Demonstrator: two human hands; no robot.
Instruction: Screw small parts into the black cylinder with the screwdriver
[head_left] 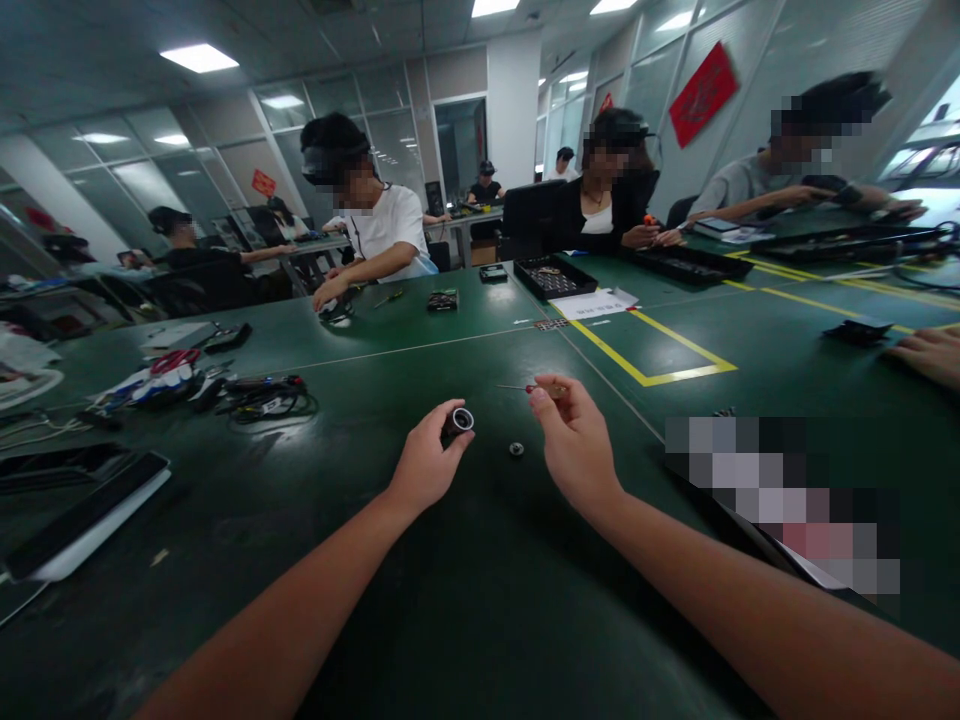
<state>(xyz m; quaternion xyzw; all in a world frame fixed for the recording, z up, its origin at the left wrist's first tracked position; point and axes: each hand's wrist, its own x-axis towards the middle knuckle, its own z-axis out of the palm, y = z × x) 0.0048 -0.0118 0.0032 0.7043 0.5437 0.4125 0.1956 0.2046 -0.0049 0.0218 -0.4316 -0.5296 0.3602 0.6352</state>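
My left hand (427, 455) is closed around a short dark cylinder (463, 419), its open end with a pale ring facing up toward me. In my right hand (576, 440) is a small screwdriver (529, 388), pinched in the fingers; its thin shaft points left toward the cylinder without touching it. Most of the screwdriver's handle is hidden by the fingers. On the green table (465, 600) between both hands lies a small round metallic part (516, 450), touched by neither hand.
Cables and tools (262, 397) are heaped at the left, near a black-and-white device (90, 515). Yellow tape (686, 378) marks the table at the right. Black trays (555, 277) stand farther back. Several people sit around; another person's hand (930, 355) rests at the right edge.
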